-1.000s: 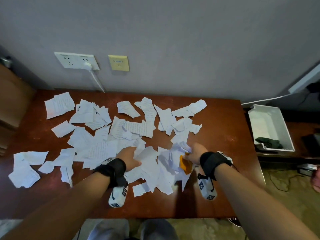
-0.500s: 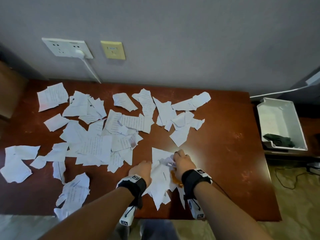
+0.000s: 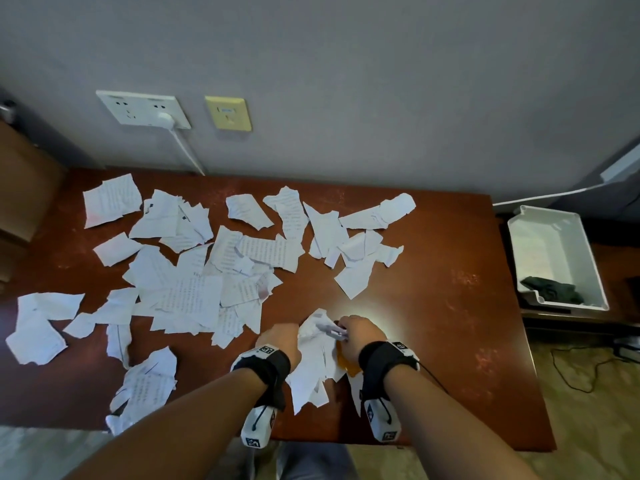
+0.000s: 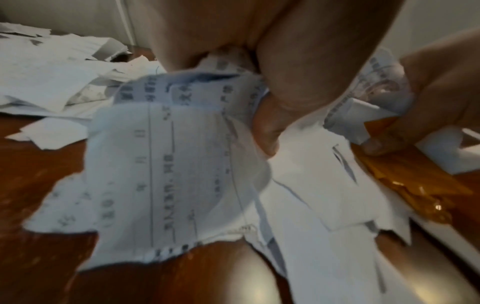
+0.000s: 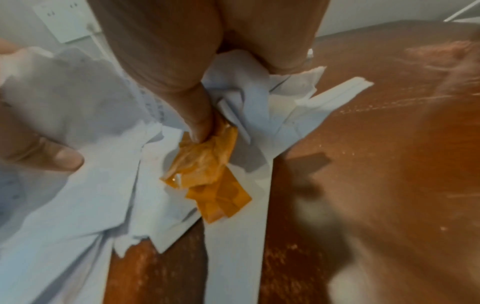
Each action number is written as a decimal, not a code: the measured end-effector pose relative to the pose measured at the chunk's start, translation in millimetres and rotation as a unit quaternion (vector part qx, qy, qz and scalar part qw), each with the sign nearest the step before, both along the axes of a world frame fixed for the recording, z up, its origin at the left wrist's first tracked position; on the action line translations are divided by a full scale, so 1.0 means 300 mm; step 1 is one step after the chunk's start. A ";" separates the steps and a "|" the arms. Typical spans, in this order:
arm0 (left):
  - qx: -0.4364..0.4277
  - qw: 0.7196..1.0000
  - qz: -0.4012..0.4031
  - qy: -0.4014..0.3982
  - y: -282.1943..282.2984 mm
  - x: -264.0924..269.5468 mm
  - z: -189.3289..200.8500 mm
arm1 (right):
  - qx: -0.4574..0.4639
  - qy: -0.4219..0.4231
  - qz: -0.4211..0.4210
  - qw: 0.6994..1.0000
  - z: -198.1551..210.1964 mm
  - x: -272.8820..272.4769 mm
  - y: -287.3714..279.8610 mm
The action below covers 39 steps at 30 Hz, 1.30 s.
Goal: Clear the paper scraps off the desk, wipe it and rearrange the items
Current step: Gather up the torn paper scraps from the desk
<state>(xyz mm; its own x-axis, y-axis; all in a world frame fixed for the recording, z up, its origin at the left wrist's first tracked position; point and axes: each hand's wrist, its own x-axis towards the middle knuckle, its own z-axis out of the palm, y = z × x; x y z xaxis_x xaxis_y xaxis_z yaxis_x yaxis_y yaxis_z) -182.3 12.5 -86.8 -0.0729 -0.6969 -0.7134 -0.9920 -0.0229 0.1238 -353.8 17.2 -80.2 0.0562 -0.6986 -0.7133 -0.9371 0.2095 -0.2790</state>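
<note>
Paper scraps (image 3: 194, 271) are lying scattered over the left and middle of the desk (image 3: 450, 306), many of them overlapping. Near the front edge we are squeezing a bunch (image 3: 315, 362) of them between both hands. Our left hand (image 3: 282, 341) is grasping the bunch's left side, with its thumb (image 4: 270, 123) digging into the printed sheets. Our right hand (image 3: 358, 336) is clenching round the right side and pinning a crumpled orange wrapper (image 5: 207, 170) against the white pieces. The bunch's lower ends are trailing on the wood toward us. A small heap (image 3: 145, 382) of scraps is sitting at the front-left edge, partly overhanging it. Beside the desk's right end, a white tray (image 3: 547, 251) is holding a dark cloth (image 3: 550, 292) at its near end. A white socket (image 3: 142, 109) on the wall is carrying a plug.
</note>
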 end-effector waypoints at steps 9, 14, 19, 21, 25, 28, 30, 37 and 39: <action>-0.066 0.995 0.044 0.061 -0.099 0.089 0.178 | -0.069 -0.022 -0.079 0.994 0.199 -0.057 -0.053; -0.110 0.990 0.055 0.074 -0.130 0.162 0.263 | -0.106 -0.040 -0.156 0.981 0.301 -0.102 -0.043; -0.135 0.982 0.069 0.110 -0.137 0.172 0.333 | -0.160 -0.054 -0.248 0.954 0.403 -0.140 0.051; -0.141 0.981 0.056 0.121 -0.126 0.156 0.351 | -0.174 -0.042 -0.265 0.947 0.437 -0.150 0.110; -0.136 0.980 0.021 0.144 -0.084 0.100 0.370 | -0.201 -0.033 -0.307 0.930 0.473 -0.168 0.230; -0.128 0.977 -0.028 0.166 -0.038 0.035 0.384 | -0.220 -0.016 -0.329 0.918 0.477 -0.193 0.324; -0.126 0.976 -0.055 0.168 0.002 -0.020 0.397 | -0.226 -0.018 -0.345 0.911 0.476 -0.222 0.395; -0.126 0.971 -0.136 0.149 0.156 -0.253 0.438 | -0.256 -0.017 -0.397 0.881 0.475 -0.439 0.599; -0.137 0.969 -0.142 0.146 0.197 -0.336 0.451 | -0.265 -0.018 -0.395 0.880 0.472 -0.531 0.651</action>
<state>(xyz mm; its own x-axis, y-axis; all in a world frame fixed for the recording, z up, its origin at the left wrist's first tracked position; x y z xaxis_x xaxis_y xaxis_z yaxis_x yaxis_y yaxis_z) -283.2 71.6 48.4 -0.4607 -0.7795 -0.4245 -0.8751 0.3191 0.3637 -513.2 212.5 61.6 -0.5803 -0.7632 -0.2841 -0.5459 0.6234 -0.5597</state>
